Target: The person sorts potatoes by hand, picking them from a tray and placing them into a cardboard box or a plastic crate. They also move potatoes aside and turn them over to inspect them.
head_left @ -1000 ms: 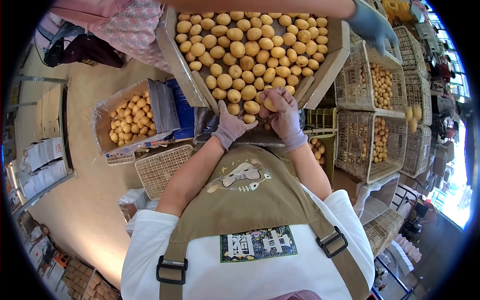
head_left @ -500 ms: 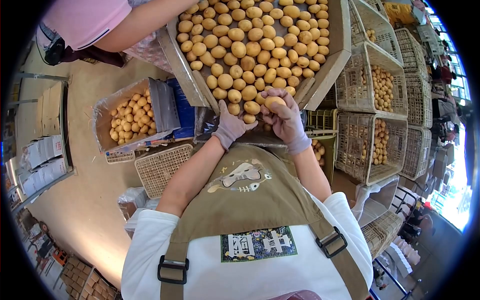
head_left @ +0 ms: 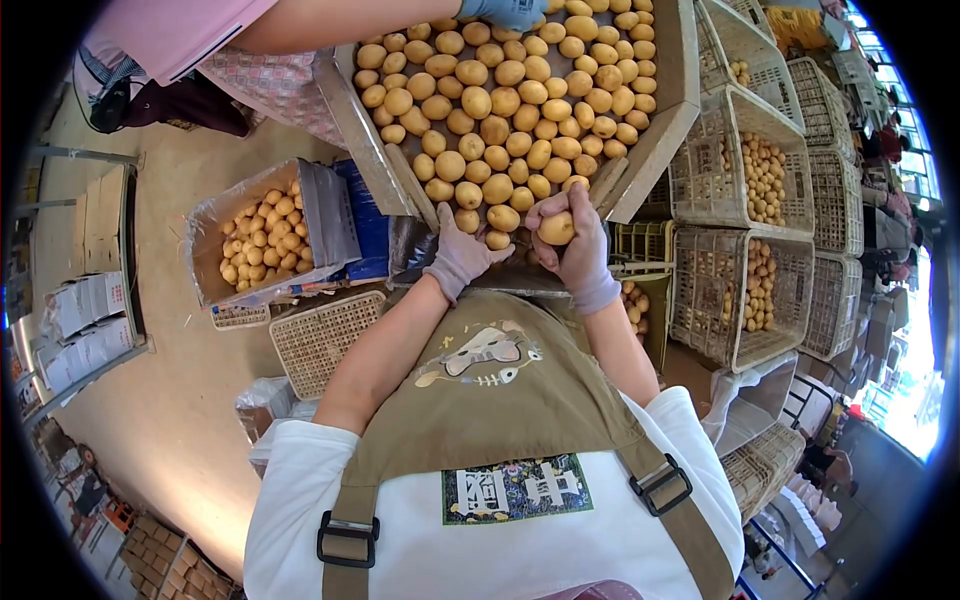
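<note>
A wooden-sided sorting tray [head_left: 655,160] holds many round to egg-shaped, yellow-brown fruits [head_left: 505,100]. At its narrow front opening my gloved left hand [head_left: 462,255] lies with thumb and fingers spread. A loose fruit [head_left: 498,240] sits against those fingertips, and another fruit [head_left: 467,222] lies beside the thumb. My gloved right hand [head_left: 582,250], right of the opening, has its fingers closed around one fruit [head_left: 556,228], which faces up toward me. Some of the right fingers are hidden behind that fruit.
Another person's gloved hand [head_left: 505,12] reaches over the tray's far side. A lined crate of fruit [head_left: 315,205] stands left, near an upturned basket [head_left: 325,340]. Plastic crates with fruit [head_left: 740,290] are stacked right. A dark plastic-lined container [head_left: 410,245] sits below the opening.
My right hand has turned and lowered slightly with its fruit, drawing back from the tray. My left hand has stayed put. The other person's gloved hand has come into view at the top.
</note>
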Motion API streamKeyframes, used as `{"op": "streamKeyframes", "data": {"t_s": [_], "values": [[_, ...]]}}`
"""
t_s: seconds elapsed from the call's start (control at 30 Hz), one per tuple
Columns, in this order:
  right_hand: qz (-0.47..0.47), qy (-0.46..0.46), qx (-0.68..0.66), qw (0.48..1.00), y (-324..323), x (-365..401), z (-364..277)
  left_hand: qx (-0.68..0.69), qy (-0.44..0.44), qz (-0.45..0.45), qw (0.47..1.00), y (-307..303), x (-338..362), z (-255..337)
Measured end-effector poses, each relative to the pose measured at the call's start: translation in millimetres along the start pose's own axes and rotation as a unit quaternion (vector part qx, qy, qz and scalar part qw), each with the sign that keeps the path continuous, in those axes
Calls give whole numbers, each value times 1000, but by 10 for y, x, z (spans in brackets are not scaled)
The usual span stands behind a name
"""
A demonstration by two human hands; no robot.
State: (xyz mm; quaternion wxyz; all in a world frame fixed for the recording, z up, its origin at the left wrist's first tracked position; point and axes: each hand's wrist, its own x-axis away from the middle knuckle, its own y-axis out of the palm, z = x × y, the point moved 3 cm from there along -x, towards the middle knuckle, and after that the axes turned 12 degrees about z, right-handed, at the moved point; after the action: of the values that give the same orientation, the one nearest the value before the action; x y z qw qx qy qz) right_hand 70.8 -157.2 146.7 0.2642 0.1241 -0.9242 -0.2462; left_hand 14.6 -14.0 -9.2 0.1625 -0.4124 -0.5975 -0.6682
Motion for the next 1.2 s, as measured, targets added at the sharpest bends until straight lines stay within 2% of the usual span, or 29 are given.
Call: {"op": "streamKeyframes", "data": {"t_s": [0.07,0.17,0.27,0.4,0.5,0.53,0.63,0.77,0.93,1.03,1.07,1.17,1.2], "values": [[-26,-9,-41,999,-39,-33,43,2,2,4,1000,12,9,-1],[45,19,-115,992,86,-37,41,24,-6,-1,1000,-12,-39,-7],[85,-10,-55,995,100,59,-9,12,0,-7,1000,-17,-17,0],[84,-67,62,992,-141,-29,-28,8,19,0,1000,103,88,-2],[128,-186,115,967,116,-284,-88,17,7,9,1000,70,42,11],[107,-177,144,968,110,-427,-67,17,4,-1,1000,56,34,17],[40,-34,14,999,104,-622,51,-16,18,-8,1000,29,39,9],[-33,21,-105,994,174,-519,145,-1,4,-36,999,-107,-67,13],[-9,20,-89,996,120,-398,171,6,12,-5,1000,0,45,23],[-60,-8,-95,994,146,-366,103,-1,16,1,1000,26,66,18],[-1,-13,-74,997,136,-324,91,3,10,0,1000,5,36,22],[-39,16,-73,996,100,-299,-9,10,4,18,1000,22,49,8],[-22,12,-80,996,107,-286,-18,12,5,27,1000,25,48,4]]}}
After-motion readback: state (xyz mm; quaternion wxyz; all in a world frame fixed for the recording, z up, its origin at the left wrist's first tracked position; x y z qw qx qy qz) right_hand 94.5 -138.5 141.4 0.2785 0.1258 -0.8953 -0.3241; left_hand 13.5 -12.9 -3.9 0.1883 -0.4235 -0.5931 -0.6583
